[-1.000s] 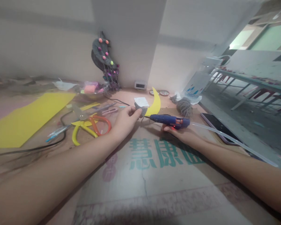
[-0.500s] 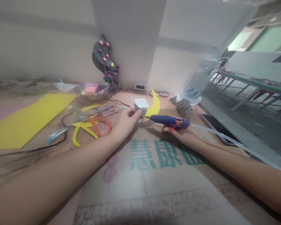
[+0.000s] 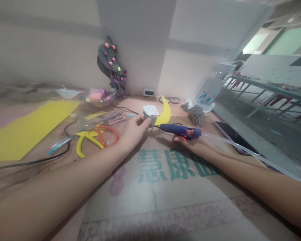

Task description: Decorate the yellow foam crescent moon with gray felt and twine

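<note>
My left hand [image 3: 133, 130] is closed in a pinch on a small grey piece [image 3: 150, 117] at the inner edge of a yellow crescent cutout [image 3: 165, 112]. A white square [image 3: 151, 109] lies just behind the piece. My right hand [image 3: 190, 143] grips a blue hot glue gun [image 3: 180, 130] whose red light is on. The gun's nozzle points left and sits right at the grey piece. A clear glue stick [image 3: 251, 153] trails out of the gun's back to the right.
Orange and yellow scissors [image 3: 96, 135], smaller snips and pens lie left of my hands, beside a yellow foam sheet [image 3: 27, 127] and a black cable. A twine ball [image 3: 197, 114], a phone [image 3: 232, 136] and a dark beaded hanging [image 3: 110, 63] stand behind. Printed cardboard [image 3: 165, 187] covers the near surface.
The glue gun's nozzle has crept slightly left toward the grey piece. My left hand has kept its pinch in place.
</note>
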A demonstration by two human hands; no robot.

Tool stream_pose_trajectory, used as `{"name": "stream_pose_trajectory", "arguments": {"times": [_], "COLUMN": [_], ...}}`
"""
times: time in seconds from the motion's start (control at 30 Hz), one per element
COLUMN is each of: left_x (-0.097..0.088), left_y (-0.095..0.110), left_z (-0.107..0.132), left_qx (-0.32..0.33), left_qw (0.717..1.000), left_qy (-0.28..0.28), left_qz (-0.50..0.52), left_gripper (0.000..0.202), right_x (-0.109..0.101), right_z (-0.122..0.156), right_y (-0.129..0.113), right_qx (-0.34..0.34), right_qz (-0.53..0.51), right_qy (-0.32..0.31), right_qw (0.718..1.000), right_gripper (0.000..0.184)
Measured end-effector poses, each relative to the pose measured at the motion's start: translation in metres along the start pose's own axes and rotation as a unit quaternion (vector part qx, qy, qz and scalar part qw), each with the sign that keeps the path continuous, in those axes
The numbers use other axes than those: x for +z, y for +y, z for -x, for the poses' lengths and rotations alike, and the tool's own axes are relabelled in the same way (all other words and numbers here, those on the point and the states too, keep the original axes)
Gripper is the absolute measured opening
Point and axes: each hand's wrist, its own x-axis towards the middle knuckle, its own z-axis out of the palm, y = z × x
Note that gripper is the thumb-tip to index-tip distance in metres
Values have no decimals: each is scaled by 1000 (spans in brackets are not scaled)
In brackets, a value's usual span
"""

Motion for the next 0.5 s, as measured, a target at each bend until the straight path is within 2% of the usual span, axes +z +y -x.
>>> {"name": "stream_pose_trajectory", "arguments": {"times": [0.27,0.5], "left_x": [0,0], "left_y": [-1,-4], "left_z": [-1,-2], "left_qx": [-5,5], "left_qw": [1000,1000], "left_qy": [-7,-11], "left_qz": [17,13], "left_gripper": [25,26], "right_x": [-5,-2], "right_z": [3,1], "right_y": [-6,-5], "right_qx": [32,-4], "right_qz": [-3,-36], "right_qy": [-11,3], "right_qw": [999,999], "right_gripper": [26,34]}}
